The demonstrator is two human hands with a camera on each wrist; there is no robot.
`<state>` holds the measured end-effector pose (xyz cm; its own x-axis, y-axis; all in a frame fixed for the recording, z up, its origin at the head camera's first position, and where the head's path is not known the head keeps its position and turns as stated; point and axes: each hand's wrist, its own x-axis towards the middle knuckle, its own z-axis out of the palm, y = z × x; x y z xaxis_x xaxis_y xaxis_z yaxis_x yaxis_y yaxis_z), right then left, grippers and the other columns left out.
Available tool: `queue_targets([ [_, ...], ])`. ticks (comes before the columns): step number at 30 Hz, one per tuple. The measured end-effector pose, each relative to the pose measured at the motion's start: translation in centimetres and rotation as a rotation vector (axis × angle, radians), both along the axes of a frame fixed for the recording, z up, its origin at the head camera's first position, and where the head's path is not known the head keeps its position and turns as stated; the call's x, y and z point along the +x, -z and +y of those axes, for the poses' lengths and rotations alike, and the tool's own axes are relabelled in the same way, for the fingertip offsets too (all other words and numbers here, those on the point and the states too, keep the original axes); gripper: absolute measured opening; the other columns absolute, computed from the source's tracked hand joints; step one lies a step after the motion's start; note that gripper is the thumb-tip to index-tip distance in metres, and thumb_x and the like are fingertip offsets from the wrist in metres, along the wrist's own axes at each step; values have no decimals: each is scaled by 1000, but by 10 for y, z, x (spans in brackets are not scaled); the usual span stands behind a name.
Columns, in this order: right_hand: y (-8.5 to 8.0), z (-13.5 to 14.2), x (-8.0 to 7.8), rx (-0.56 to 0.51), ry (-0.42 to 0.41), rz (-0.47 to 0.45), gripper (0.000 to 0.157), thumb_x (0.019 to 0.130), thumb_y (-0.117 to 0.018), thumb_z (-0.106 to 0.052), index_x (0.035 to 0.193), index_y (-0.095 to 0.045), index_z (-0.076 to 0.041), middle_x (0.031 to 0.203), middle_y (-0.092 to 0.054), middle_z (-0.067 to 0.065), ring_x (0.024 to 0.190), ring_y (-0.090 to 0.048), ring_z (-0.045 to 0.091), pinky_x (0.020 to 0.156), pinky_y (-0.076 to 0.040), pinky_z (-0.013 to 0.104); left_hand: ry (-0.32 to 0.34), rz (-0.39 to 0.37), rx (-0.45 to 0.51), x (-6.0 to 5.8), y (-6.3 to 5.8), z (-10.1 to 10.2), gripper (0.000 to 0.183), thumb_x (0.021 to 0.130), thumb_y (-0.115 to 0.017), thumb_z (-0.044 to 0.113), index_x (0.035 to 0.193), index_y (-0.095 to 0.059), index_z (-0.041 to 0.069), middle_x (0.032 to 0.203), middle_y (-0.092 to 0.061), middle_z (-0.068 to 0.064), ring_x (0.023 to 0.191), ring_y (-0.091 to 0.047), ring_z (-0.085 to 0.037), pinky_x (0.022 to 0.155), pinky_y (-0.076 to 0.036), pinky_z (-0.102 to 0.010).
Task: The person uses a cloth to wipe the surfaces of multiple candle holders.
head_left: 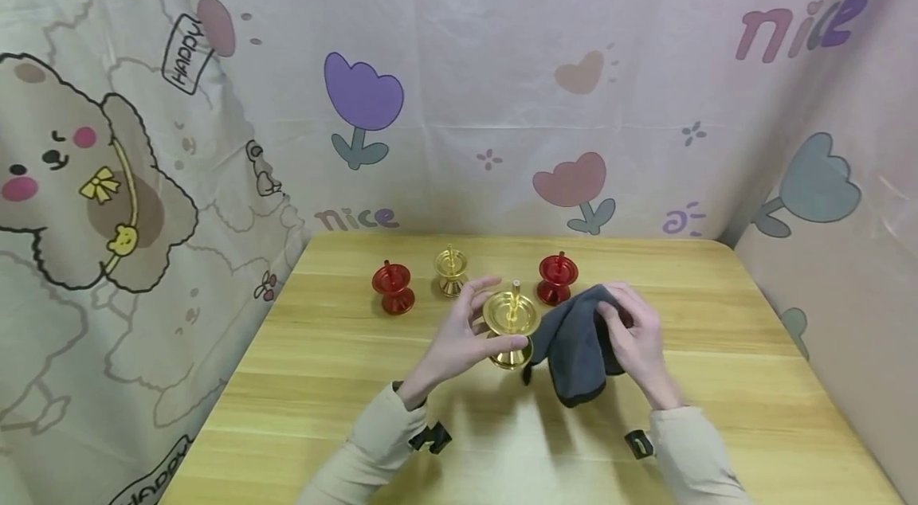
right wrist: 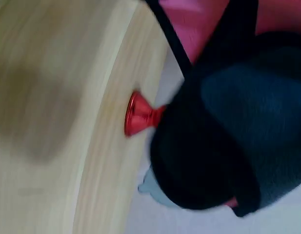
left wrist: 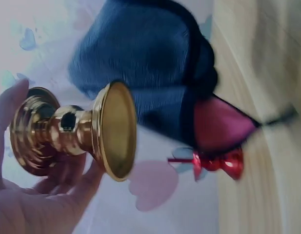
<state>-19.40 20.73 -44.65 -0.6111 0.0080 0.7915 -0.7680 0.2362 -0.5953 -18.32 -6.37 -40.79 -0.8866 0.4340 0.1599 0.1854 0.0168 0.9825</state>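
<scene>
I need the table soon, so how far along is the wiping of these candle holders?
Nothing shows which holders are already done. In hand: the left hand holds a gold holder off the table, and the right hand grips the grey cloth beside it. Standing behind, untouched: a smaller gold holder and two red holders; wiped or not, I cannot tell.

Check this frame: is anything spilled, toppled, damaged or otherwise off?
Nothing stands out. The left hand holds a gold candlestick upright above the table; the right hand grips a grey cloth beside it. Two red candlesticks and a smaller gold one stand upright behind.
</scene>
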Motion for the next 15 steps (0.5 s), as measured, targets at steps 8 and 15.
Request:
queue_targets([
  [8,-8,-11,16,-192,-162,-420,22,100,-51,7,107,-71,-1,86,-68,-13,75,-63,-1,64,-52,14,49,-45,-59,9,-5,6,84,85,-82,19,149,-28,15,128,-65,-18,107,-69,-22,92,-60,-33],
  [15,-11,-29,24,-495,-493,-547,28,106,-46,-7,112,-71,-16,89,-69,-9,76,-64,1,61,-56,16,24,-52,-85,8,-4,9,88,85,-82,22,149,-22,17,136,-60,-17,110,-69,-24,94,-59,-33],
])
